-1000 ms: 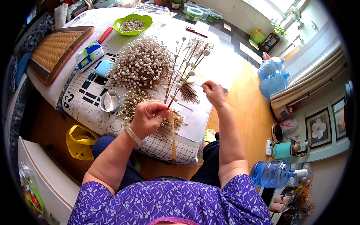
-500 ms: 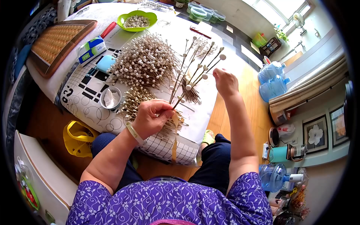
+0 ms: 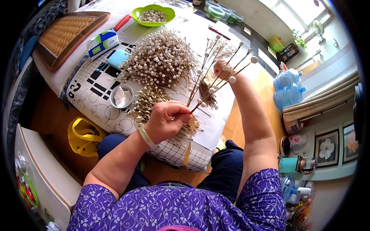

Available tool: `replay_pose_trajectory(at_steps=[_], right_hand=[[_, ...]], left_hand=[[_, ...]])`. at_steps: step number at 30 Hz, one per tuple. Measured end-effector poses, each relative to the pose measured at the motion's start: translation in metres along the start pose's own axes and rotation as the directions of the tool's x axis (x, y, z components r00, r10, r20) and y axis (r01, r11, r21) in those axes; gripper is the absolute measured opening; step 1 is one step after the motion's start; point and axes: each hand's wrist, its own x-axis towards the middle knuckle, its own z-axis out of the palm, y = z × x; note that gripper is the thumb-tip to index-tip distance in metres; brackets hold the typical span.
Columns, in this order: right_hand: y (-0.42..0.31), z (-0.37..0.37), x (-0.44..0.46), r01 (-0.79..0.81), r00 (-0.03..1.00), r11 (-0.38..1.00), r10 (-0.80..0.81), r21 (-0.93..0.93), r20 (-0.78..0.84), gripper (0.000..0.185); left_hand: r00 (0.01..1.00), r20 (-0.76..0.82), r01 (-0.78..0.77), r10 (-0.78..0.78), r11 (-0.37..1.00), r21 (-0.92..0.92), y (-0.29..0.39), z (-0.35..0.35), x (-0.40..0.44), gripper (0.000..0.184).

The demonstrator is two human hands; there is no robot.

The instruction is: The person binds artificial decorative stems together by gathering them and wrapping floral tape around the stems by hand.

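My left hand (image 3: 169, 121) pinches the lower ends of several brown stems (image 3: 199, 86) tipped with white beads, which fan up and to the right. A tan ribbon (image 3: 187, 148) hangs from that hand. Behind the stems, my right hand (image 3: 225, 70) is beside a smaller bundle of stems (image 3: 208, 94) on the table; its fingers are partly hidden, and I cannot make out what they hold. Left of the held stems lies a large heap of white-beaded stems (image 3: 162, 59), with a bundle of small-tipped stems (image 3: 148, 102) below it.
On the table (image 3: 104, 111) are a cup with white tissue (image 3: 122, 96), a light blue item (image 3: 117, 58), a tissue pack (image 3: 103, 43), a green bowl of beads (image 3: 153, 15) and a red-handled tool (image 3: 122, 23). A yellow bag (image 3: 83, 140) is at the lower left.
My right hand has moved from the open space at the right to behind the held stems, by the smaller bundle. My left hand keeps its pinch; the view has shifted slightly.
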Motion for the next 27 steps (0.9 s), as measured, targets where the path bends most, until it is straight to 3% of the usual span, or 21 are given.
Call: replay_pose_trajectory(at_steps=[2, 3, 4, 6, 10, 16, 18, 19, 20, 24, 27], right_hand=[[0.009, 0.016, 0.010, 0.183, 0.954, 0.972, -0.139, 0.148, -0.267, 0.006], [0.006, 0.011, 0.011, 0.175, 0.962, 0.977, -0.143, 0.124, -0.233, 0.007], [0.003, 0.006, 0.010, 0.046, 0.997, 0.998, -0.047, -0.033, -0.057, 0.014], [-0.005, -0.004, -0.002, 0.078, 0.989, 0.979, -0.100, -0.189, -0.109, 0.016], [-0.004, 0.008, 0.005, 0.105, 0.971, 0.970, -0.148, -0.222, -0.190, 0.020], [0.001, 0.005, -0.010, -0.009, 0.992, 0.981, -0.015, -0.193, -0.127, 0.016], [0.012, 0.003, -0.029, 0.017, 0.956, 0.990, 0.026, 0.144, -0.291, 0.011], [0.011, -0.001, -0.055, 0.027, 0.891, 0.950, 0.117, 0.310, -0.439, 0.012], [0.014, 0.001, -0.067, 0.014, 0.854, 0.982, 0.087, 0.189, -0.514, 0.013], [0.012, 0.025, -0.115, 0.179, 0.638, 0.873, 0.248, 0.454, -0.729, 0.013], [0.000, 0.039, -0.141, 0.273, 0.625, 0.736, 0.353, 0.619, -0.696, 0.010]], left_hand=[[1.000, -0.007, -0.013, 0.013, 1.000, 0.007, 0.000, 0.001, 0.000, 0.007], [1.000, -0.011, -0.028, 0.028, 0.999, 0.017, 0.001, 0.001, 0.000, 0.007], [0.999, -0.014, -0.029, 0.029, 0.999, 0.017, 0.001, 0.001, 0.000, 0.007], [1.000, -0.017, 0.004, -0.004, 1.000, -0.022, 0.001, 0.002, 0.000, 0.008], [1.000, -0.003, -0.014, 0.014, 1.000, 0.012, -0.001, 0.001, -0.001, 0.008], [0.999, 0.004, -0.041, 0.041, 0.998, 0.047, -0.001, 0.001, 0.000, 0.008], [0.999, -0.020, -0.024, 0.024, 0.999, 0.023, 0.000, 0.002, 0.000, 0.009], [0.999, -0.022, -0.029, 0.030, 0.999, 0.018, -0.001, 0.002, 0.000, 0.009], [0.999, -0.010, -0.036, 0.036, 0.998, 0.051, -0.001, 0.001, 0.000, 0.008], [0.998, 0.015, -0.064, 0.063, 0.995, 0.080, 0.002, 0.004, 0.000, 0.007], [0.999, -0.008, -0.030, 0.031, 0.997, 0.071, -0.007, 0.007, -0.002, 0.007]])
